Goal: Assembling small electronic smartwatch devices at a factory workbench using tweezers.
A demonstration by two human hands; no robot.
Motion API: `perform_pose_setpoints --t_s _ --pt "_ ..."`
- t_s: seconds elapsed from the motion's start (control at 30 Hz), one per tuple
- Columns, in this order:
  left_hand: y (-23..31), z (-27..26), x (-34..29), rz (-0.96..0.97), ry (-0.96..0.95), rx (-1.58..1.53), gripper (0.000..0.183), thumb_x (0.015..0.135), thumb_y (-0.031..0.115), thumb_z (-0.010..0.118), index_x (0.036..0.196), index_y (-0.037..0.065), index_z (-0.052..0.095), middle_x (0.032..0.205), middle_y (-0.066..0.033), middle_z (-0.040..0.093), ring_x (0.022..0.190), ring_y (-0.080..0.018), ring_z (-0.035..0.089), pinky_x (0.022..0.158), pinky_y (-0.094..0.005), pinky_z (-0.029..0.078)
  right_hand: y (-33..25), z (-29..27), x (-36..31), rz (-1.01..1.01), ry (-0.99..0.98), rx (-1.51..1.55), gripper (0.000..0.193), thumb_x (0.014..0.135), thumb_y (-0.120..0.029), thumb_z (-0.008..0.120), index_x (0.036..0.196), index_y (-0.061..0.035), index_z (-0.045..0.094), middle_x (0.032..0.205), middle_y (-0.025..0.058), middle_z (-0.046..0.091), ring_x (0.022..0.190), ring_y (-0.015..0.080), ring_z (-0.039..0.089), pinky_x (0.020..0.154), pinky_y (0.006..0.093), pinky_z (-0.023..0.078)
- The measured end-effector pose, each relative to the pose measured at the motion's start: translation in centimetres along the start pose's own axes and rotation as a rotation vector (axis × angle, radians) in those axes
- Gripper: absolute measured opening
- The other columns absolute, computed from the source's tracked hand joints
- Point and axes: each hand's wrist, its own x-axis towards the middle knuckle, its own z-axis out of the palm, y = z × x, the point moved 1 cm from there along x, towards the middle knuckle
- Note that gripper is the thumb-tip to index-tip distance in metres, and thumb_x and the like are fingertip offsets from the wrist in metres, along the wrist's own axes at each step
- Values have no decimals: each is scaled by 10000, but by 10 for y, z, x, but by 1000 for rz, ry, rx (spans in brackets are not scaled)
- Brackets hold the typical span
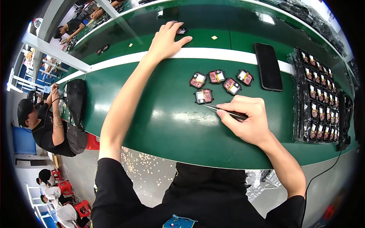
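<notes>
Stretched far over the white rail, my left hand (166, 41) has its thumb and fingers apart around a small black watch module (182, 31) on the green surface beyond. The module is partly hidden, and I cannot tell whether the fingers touch it. My right hand (248, 117) is closed on tweezers (232, 114), whose thin tips point left, just below the nearest watch module (203, 96). Several such modules lie in a loose group, square black cases showing red boards and white parts, among them one watch module (245, 77) at the group's right.
A black phone (268, 67) lies across the white rail (216, 53). Stacked trays (317, 97) of watch modules stand at right, beside a black cable (345, 114). A black bag (76, 100) rests on the table's left, near a seated person (47, 123). Small yellowish pieces (214, 37) lie beyond the rail.
</notes>
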Motion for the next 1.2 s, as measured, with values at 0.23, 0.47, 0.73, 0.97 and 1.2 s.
perform_pose_setpoints --t_s 0.23,0.47,0.73,0.97,1.2 --pt "-15 2 5 -45 28 -194 489 967 248 826 1382 25 694 1147 -153 737 1081 -303 705 1013 -415 545 -8 6 2 45 -179 101 142 865 1 844 1006 6 861 679 71 685 549 107 581 510 288 398" --pt "81 -96 -84 154 -517 -741 441 835 88 913 1251 41 774 1251 -96 785 1150 -222 724 991 -398 565 -6 -10 0 164 -205 217 124 855 -20 825 972 9 855 689 87 701 549 128 614 506 315 421" --pt "97 -95 -137 304 -707 -953 543 746 -81 770 1276 34 781 1429 -133 734 1307 -359 667 1098 -472 553 -13 -4 3 210 -364 308 151 821 15 836 969 17 865 639 68 681 521 81 544 497 289 358" --pt "82 -92 -137 350 -408 -743 561 730 65 849 1280 -6 763 1312 -162 759 1208 -374 713 1050 -460 571 -12 -1 6 250 -303 274 165 811 30 854 968 -13 878 619 5 601 525 45 451 499 276 287" --pt "85 -89 -141 356 -418 -542 580 690 261 1007 1170 37 771 1095 -98 711 1000 -310 685 871 -415 556 -11 0 4 270 -258 191 164 839 64 836 993 16 866 623 -12 586 538 29 443 500 272 254"
